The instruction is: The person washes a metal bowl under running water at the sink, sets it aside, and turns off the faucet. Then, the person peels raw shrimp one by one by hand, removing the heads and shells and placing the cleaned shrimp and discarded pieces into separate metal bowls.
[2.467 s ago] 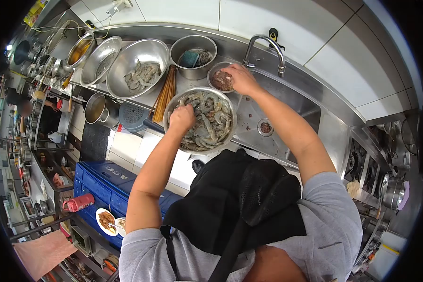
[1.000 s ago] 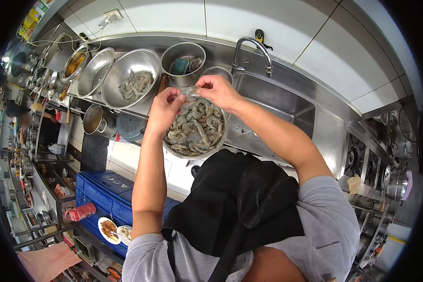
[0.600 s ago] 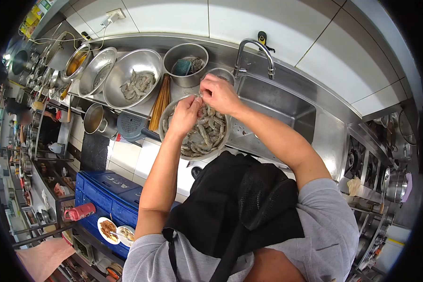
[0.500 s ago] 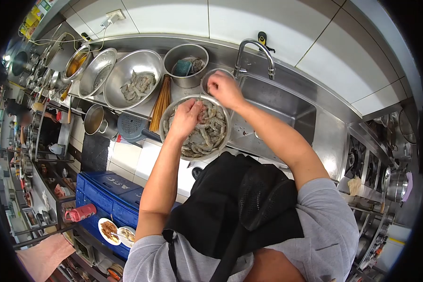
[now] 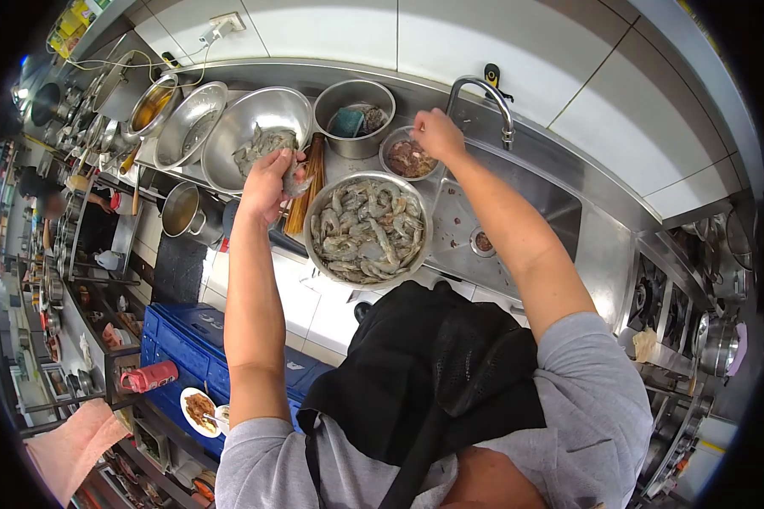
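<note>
My left hand (image 5: 269, 182) is closed on a grey raw shrimp (image 5: 296, 180), held at the near right rim of a wide steel bowl (image 5: 221, 153) with other shrimp (image 5: 267, 140) inside. My right hand (image 5: 439, 136) has its fingers bent together at the right rim of a small bowl (image 5: 388, 165) of reddish-brown scraps (image 5: 410, 159). Whether anything is between those fingers is hidden. In front of me, between my forearms, a round metal basin (image 5: 311, 263) is full of whole grey shrimp (image 5: 369, 229).
A deep pot (image 5: 331, 95) with a blue-green scouring pad stands behind the basin. A bundled-stick brush (image 5: 301, 208) lies left of it. At the right are a sink (image 5: 518, 212) and faucet (image 5: 475, 81). A blue chest (image 5: 195, 348) sits lower left.
My left hand has moved left from above the full basin to the wide bowl, carrying a shrimp. My right hand has shifted right to the small bowl's edge, uncovering its scraps.
</note>
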